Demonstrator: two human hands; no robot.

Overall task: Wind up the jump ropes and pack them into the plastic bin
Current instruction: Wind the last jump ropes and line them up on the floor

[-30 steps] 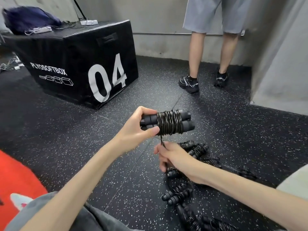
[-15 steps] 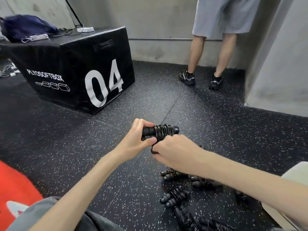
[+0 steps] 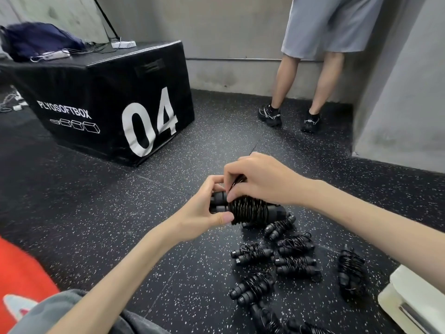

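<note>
Now my left hand (image 3: 204, 210) grips the rope (image 3: 248, 210) handles while my right hand (image 3: 260, 182) pinches the cord end; next I tuck it under

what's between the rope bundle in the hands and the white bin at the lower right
The held jump rope bundle has open air toward the white plastic bin. Below that path, wound jump ropes lie on the floor; one sits just beside the bin. The right forearm also crosses that side.
</note>
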